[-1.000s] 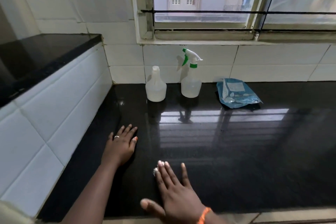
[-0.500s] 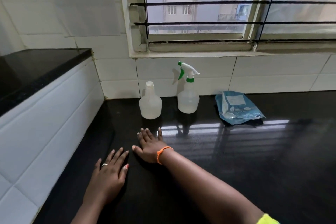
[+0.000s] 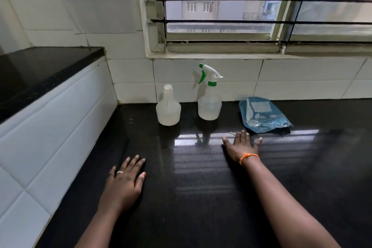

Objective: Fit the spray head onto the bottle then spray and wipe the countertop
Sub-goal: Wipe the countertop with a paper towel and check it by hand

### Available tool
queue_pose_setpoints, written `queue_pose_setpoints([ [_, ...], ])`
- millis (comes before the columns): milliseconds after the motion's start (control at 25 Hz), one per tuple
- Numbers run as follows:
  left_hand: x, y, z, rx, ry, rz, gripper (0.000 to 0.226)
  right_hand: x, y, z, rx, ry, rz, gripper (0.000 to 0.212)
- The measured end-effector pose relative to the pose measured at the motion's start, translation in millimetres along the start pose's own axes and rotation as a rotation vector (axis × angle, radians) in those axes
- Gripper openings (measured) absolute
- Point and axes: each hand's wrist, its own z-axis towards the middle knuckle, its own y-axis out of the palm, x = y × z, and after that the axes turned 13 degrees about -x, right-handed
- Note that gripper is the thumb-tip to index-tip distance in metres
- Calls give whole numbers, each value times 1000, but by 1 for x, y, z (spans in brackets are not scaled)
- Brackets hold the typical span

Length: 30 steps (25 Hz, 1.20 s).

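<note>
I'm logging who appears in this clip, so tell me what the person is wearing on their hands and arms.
Both forearms are bare, with no sleeves in view. The left hand has a silver ring on one of its fingers, and its nails look painted a pale pink. The right hand has a thin orange thread band tied round the wrist. No gloves or watch on either.

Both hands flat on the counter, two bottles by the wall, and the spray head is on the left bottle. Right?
Not quite. The head view shows the spray head on the right bottle; the left bottle has none. Both the left hand and right hand do lie flat on the counter.
</note>
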Motion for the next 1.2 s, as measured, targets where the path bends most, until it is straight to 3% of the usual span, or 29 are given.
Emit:
queue_pose_setpoints([
  [160,1,-1,0,-10,1,3,49,-41,8,-23,-21,-28,61,83],
  [320,3,-2,-1,-12,0,12,49,-131,48,-54,-84,-477,-76,79],
  [400,3,-3,-2,-9,-4,25,49,-162,54,-57,-117,-586,-146,77],
  [680,4,-3,-1,-16,2,17,49,-186,27,-37,-89,-554,-207,69],
  [960,0,1,1,1,1,28,49,-170,74,-63,-53,-633,-200,72],
  [1200,1,-1,0,-8,-3,30,49,-209,38,-28,-52,-558,-176,66],
])
